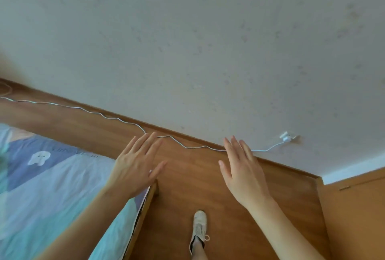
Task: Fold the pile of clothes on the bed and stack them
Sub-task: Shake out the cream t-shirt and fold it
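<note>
Wooden floor, speckled wall, bed

Bare forearms, no sleeves; one white lace-up sneaker — scuffed, dark sock above

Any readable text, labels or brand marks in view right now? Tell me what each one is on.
Nothing can be read for certain.
Bed cover: a line of pale letters on the dark blue patch above the white cartoon figure, too blurred to read.
White shoe: no mark legible.
Wall plug and white cable: no print visible.
Left hand and right hand: open, holding nothing.
</note>
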